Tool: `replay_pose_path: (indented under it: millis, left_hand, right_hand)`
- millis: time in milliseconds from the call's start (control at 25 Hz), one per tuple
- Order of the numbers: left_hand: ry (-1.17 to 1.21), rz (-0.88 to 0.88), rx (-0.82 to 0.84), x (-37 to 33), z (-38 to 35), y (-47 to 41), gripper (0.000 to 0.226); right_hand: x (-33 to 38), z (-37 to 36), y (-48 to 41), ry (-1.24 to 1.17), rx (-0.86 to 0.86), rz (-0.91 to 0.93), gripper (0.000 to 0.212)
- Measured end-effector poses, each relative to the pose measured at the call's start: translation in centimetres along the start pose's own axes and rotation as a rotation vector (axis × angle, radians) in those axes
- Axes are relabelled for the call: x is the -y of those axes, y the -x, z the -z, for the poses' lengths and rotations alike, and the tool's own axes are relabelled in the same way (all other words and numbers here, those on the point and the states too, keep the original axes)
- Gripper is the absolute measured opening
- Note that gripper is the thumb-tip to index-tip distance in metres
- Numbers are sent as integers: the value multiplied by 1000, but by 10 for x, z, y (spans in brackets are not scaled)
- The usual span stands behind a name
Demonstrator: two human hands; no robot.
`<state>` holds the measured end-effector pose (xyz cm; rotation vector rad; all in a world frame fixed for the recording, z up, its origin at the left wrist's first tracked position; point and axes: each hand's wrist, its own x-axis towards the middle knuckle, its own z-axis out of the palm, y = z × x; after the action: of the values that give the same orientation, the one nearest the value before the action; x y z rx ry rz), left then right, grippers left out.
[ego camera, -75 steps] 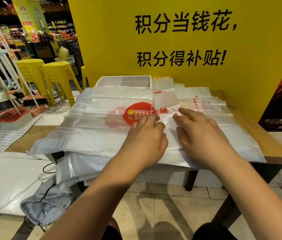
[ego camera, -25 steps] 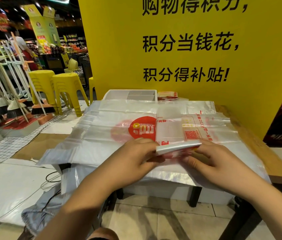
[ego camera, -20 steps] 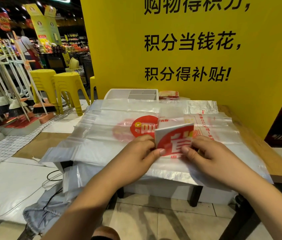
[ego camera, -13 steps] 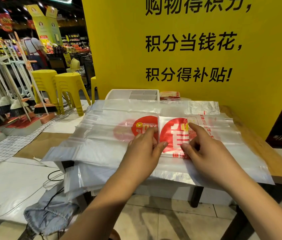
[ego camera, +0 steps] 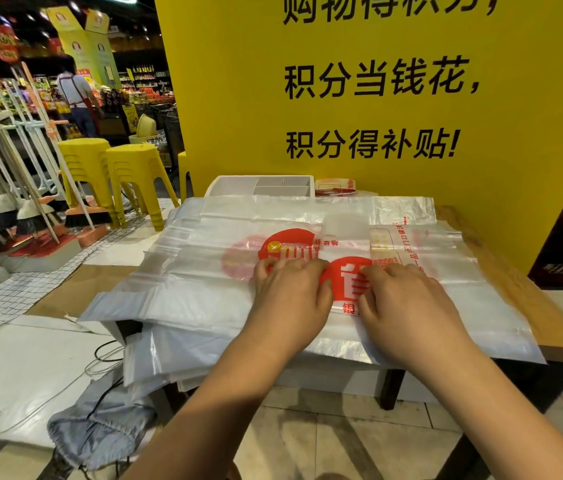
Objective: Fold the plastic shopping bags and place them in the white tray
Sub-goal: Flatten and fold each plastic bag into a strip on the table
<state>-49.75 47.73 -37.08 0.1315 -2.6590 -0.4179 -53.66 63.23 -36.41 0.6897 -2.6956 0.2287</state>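
"Two hands down on one bag. Which step is this?"

"Late in the folding, I'd say. The left hand (ego camera: 290, 299) and right hand (ego camera: 411, 306) lie on either side of the folded bag (ego camera: 347, 285), red print up, with their fingers bent over its edges. Whether they pinch it or only press it flat, I cannot tell."

"And where is it lying?"

"On the stack of flat bags (ego camera: 186, 289) that covers the table (ego camera: 515, 299), towards the front edge."

"What comes next?"

"Probably one firm crease, then a lift across the stack to the white tray (ego camera: 238, 185) at the far edge, under the yellow board (ego camera: 481, 168). Another folded packet (ego camera: 335, 186) lies just beside the tray, not in it, so aim for a compartment."
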Motion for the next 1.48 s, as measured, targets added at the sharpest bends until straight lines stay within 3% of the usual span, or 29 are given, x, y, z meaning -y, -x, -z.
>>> replay_pose_path:
  millis: [160,400,560,720,960,1160,1320,1480]
  left_hand:
    - [-55,-53,74,10,0,-3,40]
    - [-45,-179,413,25,12,-20,60]
    - [-5,-186,484,31,15,-25,62]
    - [-28,-202,572,45,18,-30,71]
    - [21,-88,624,48,13,-35,75]
    - [-13,-150,615,46,20,-35,82]
    - [2,-211,577,44,30,-30,95]
    - [101,-209,478,42,38,-21,81]
  right_hand:
    - [-9,-10,-2,-58,57,42,49]
    - [-30,-13,-20,-193,290,239,63]
    - [-41,-15,-25,-219,354,279,57]
    - [-60,0,-33,-230,572,283,78]
    - [-58,9,-43,-230,695,279,88]
    - [-53,9,-41,-215,645,281,85]
    - [-51,13,-34,-194,578,329,103]
    - [-48,12,-28,-285,432,327,96]
